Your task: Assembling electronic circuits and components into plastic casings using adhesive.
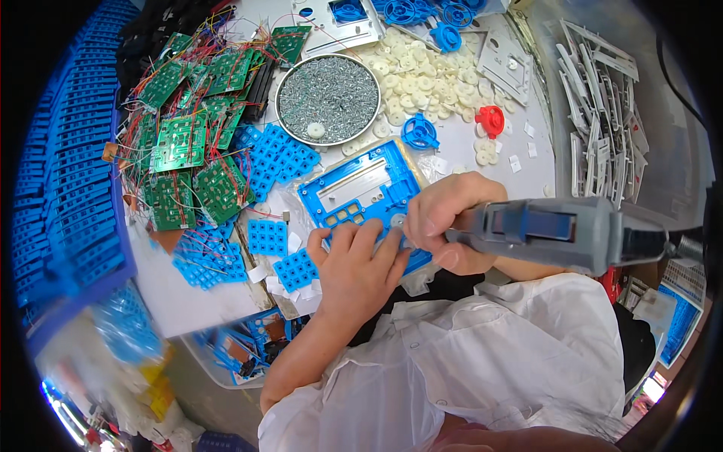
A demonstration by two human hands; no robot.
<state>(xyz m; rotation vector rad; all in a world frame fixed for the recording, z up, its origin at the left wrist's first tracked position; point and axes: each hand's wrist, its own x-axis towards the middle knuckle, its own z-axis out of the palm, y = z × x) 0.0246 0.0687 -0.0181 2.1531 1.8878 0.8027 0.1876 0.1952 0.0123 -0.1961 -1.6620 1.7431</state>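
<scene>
A blue plastic housing point(369, 181) lies tilted on the table before me, with square openings and a pale strip in it. My left hand point(355, 264) rests on its near part, fingers spread and fingertips touching the plastic. Closed around the front of a grey electric screwdriver point(542, 230) is my right hand point(456, 218), at the housing's right side. The driver's tip is hidden by my fingers. Close to both hands, a small white plastic disc point(398, 221) sits on the housing.
A round tray point(280, 102) full of screws stands beyond the housing, beside piled white discs point(422, 71). Green circuit boards point(181, 139) with wires and blue keypads point(267, 237) lie left. White plastic panels point(602, 113) fill a bin at right; blue parts point(68, 151) are stacked far left.
</scene>
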